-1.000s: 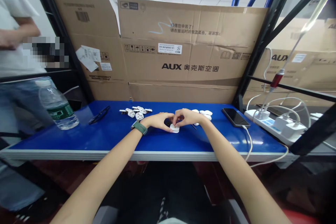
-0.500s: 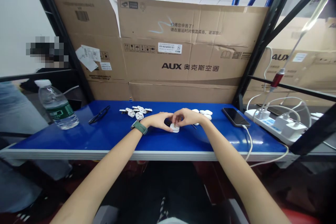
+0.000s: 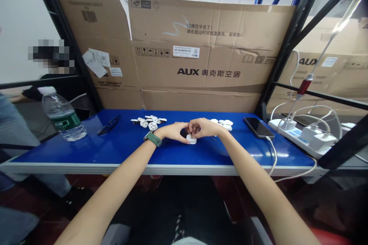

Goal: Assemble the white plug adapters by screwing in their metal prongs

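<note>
My left hand (image 3: 173,131) and my right hand (image 3: 202,127) meet over the middle of the blue table (image 3: 120,149), fingertips together on a small white plug part (image 3: 191,139) that rests on the table top. Both hands grip it. A green-strapped watch (image 3: 152,138) is on my left wrist. A heap of white plug parts with metal prongs (image 3: 149,122) lies just behind my left hand. A second group of white parts (image 3: 224,124) lies behind my right hand.
A water bottle (image 3: 61,115) stands at the table's left end, dark glasses (image 3: 108,125) beside it. A black phone (image 3: 258,127) on a white cable lies right, next to a power strip (image 3: 301,139). Cardboard boxes (image 3: 201,53) wall the back. A person's leg (image 3: 17,138) is at left.
My hands have stayed on the white part. The person at the left has moved away towards the left edge of view.
</note>
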Demonstrator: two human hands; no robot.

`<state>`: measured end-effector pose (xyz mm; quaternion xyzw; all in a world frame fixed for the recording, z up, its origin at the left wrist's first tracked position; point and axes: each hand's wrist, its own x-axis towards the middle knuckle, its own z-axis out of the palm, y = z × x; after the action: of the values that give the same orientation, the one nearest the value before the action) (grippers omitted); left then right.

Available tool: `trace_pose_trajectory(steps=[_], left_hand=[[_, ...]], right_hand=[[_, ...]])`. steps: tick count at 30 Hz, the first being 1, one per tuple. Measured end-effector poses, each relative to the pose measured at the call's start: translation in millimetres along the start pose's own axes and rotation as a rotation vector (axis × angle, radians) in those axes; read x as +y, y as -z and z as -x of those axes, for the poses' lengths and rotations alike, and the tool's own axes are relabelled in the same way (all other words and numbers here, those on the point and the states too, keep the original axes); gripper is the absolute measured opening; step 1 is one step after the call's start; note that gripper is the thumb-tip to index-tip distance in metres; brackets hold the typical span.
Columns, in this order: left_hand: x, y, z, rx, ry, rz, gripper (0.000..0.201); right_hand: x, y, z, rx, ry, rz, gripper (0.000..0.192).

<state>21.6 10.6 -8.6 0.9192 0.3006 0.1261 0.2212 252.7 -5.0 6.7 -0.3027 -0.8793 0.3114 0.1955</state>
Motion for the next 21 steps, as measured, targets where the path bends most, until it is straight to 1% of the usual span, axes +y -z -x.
trace_pose_trajectory(steps=[4, 8, 13, 21], left_hand=[[1.1, 0.4, 0.5, -0.005, 0.012, -0.015, 0.063], [1.7, 1.0, 0.7, -0.002, 0.008, -0.029, 0.061], [2.8, 1.4, 1.5, 0.005, 0.016, -0.025, 0.063], [2.6, 1.3, 1.4, -0.002, 0.023, -0.033, 0.059]], right_hand=[[-1.8, 0.9, 0.2, 0.007, -0.011, 0.022, 0.019], [-2.7, 2.2, 1.1, 0.023, 0.012, 0.067, 0.015], [-3.3, 3.2, 2.0, 0.016, 0.014, 0.067, 0.012], [-7.7, 2.3, 1.5, 0.069, 0.044, 0.17, 0.011]])
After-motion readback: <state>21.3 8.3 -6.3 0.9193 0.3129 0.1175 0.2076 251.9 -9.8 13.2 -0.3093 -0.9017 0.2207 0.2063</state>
